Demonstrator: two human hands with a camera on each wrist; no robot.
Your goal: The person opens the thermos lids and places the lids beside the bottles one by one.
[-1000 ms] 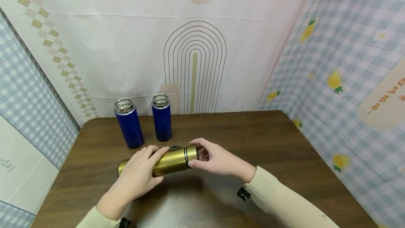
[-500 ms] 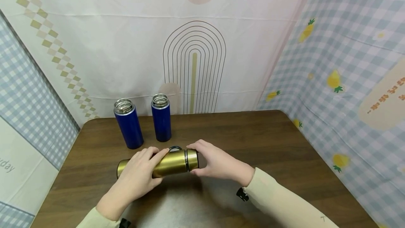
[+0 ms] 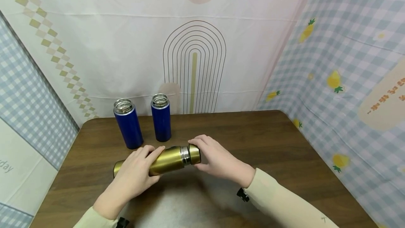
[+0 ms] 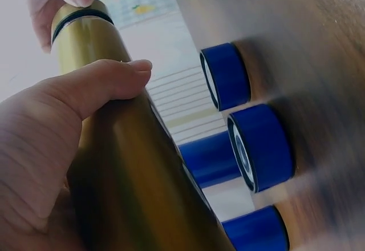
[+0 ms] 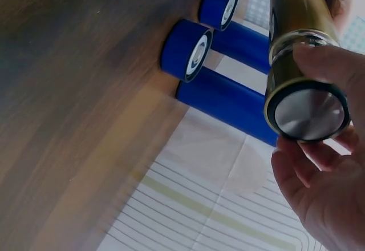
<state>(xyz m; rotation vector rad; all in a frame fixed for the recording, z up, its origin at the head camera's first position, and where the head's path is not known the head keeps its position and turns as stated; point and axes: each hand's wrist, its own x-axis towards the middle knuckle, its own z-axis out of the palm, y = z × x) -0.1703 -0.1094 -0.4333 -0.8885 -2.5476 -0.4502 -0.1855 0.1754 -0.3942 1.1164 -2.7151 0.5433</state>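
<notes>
My left hand grips the body of a gold thermos bottle, which lies nearly level above the table, tilted slightly up to the right. My right hand holds its gold cap by the rim and side. Between cap and body the steel neck shows; whether the cap still touches the neck I cannot tell. In the right wrist view the cap's silver top disc faces the camera, with the thumb on one side and fingers on the other.
Two blue bottles stand uncapped behind the left hand. Two blue caps rest on the wooden table, hidden from the head view. Patterned cloth hangs behind the table.
The right hand has drawn the gold cap away from the body, so the steel neck now shows. The bottle has shifted slightly left, and its black loop is less visible.
</notes>
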